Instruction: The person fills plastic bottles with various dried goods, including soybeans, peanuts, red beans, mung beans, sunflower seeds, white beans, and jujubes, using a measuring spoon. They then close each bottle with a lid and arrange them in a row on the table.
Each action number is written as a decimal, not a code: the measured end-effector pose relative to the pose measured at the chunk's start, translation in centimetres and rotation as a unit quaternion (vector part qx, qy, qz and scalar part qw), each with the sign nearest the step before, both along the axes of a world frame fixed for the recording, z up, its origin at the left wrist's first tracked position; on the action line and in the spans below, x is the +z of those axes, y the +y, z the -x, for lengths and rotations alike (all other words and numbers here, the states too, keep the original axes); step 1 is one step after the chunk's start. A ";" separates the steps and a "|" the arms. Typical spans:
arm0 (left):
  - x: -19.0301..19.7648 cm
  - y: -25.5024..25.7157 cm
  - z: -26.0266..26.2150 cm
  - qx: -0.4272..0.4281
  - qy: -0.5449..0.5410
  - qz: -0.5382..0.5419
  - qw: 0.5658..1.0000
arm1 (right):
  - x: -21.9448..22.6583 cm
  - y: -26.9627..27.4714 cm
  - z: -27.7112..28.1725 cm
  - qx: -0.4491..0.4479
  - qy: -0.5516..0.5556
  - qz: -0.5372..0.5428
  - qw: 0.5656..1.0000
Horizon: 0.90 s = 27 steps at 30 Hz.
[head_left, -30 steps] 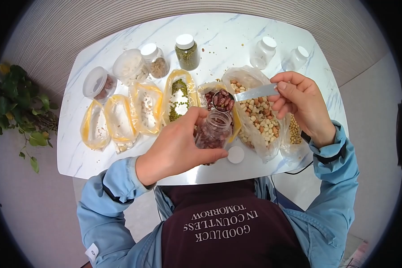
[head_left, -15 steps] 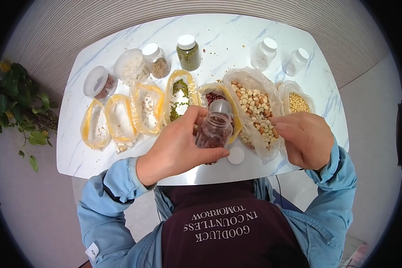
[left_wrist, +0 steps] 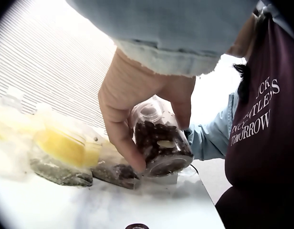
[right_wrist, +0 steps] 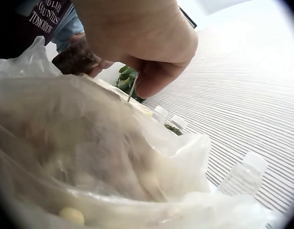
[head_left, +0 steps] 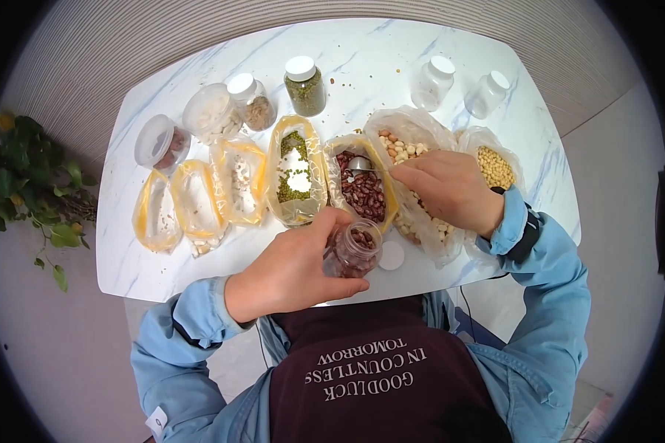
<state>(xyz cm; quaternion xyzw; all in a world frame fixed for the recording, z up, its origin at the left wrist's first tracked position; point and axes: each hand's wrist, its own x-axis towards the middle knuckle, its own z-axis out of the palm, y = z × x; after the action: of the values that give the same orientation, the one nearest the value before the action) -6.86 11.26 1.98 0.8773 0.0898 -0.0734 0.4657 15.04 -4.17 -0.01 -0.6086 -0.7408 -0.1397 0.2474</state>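
My left hand (head_left: 288,267) grips a clear jar (head_left: 353,249) of dark red beans, its lidless mouth tilted toward the bags. In the left wrist view, thumb and fingers wrap the jar (left_wrist: 162,143), beans showing through its wall. My right hand (head_left: 451,188) pinches the thin handle of a metal scoop (head_left: 359,164), whose bowl sits among the red beans (head_left: 362,193) in an open yellow-edged bag. The right wrist view shows the handle (right_wrist: 132,89) below the fingertips. A bag of peanuts (head_left: 400,148) lies partly hidden under the right hand.
A white lid (head_left: 391,256) lies beside the jar. Left stand a bag of green beans (head_left: 294,196) and several near-empty bags; right, a bag of yellow beans (head_left: 495,168). Behind are a lidded green-bean jar (head_left: 304,92), filled tubs, and two clear empty jars (head_left: 433,87).
The right hand emptied the scoop over the jar, then moved left and lowered its bowl into the red-bean bag. The left hand and jar shifted slightly toward the body.
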 end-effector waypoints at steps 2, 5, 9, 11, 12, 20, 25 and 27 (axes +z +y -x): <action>-0.2 0.0 -0.1 -0.002 0.000 0.006 1.000 | -0.1 0.0 0.0 -0.007 0.006 0.022 1.000; -0.1 0.2 -0.2 0.001 0.015 0.011 1.000 | 0.2 -0.6 -0.1 -0.030 0.060 0.057 0.996; 0.1 0.1 -0.4 0.007 0.010 0.010 1.000 | 1.1 -1.1 0.0 -0.082 0.300 0.146 0.939; 0.2 0.1 -0.5 0.009 0.007 0.013 1.000 | 1.3 -1.1 0.2 -0.121 0.458 0.211 0.855; 0.2 0.0 -0.5 0.010 0.007 0.016 1.000 | 1.2 -0.9 0.2 -0.142 0.532 0.236 0.800; 0.1 0.2 -0.3 0.008 -0.003 -0.002 1.000 | -0.5 -0.4 -0.7 -0.196 0.715 0.240 0.626; 0.4 0.4 -0.1 0.018 -0.010 -0.013 1.000 | -0.1 -0.6 -1.2 -0.203 0.730 0.217 0.615; 0.7 0.5 -0.1 0.024 -0.013 -0.008 1.000 | -0.2 -0.8 -1.4 -0.193 0.742 0.194 0.613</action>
<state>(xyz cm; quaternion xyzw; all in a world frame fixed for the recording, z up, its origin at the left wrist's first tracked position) -6.75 11.75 2.68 0.8794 0.1058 -0.0500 0.4615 16.44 -4.99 -0.17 -0.6676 -0.1797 0.4614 0.5560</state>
